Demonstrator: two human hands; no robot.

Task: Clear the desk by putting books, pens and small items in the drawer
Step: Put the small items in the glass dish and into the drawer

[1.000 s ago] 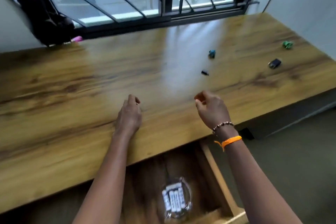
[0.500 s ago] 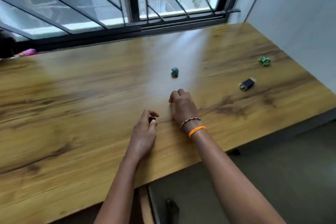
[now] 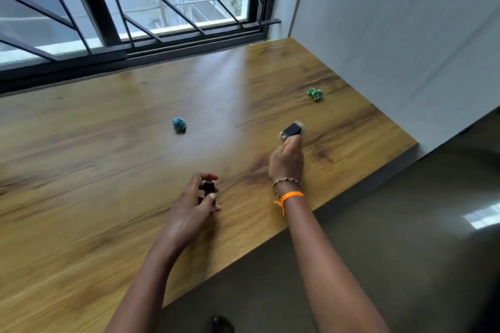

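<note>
My left hand [image 3: 193, 205] is closed around a small black item [image 3: 209, 189] just above the wooden desk [image 3: 81, 176], near its front edge. My right hand [image 3: 286, 160], with a bead bracelet and an orange band on the wrist, reaches forward. Its fingertips touch the near end of a black rectangular item [image 3: 291, 130] lying on the desk. The curled fingers hide whether they grip it. A blue crumpled ball [image 3: 179, 125] lies mid-desk, left of that hand. A green crumpled piece [image 3: 315, 94] lies farther right, close to the wall. The drawer is out of view.
A barred window [image 3: 135, 8] runs along the desk's far edge. A white wall [image 3: 392, 48] closes the desk's right end. Grey floor [image 3: 378, 238] lies below the front edge, with a dark object [image 3: 221, 324] at the bottom of the view.
The view swung right and the open drawer left the frame. My left hand picked up the small black item. My right hand moved right to the black rectangular item.
</note>
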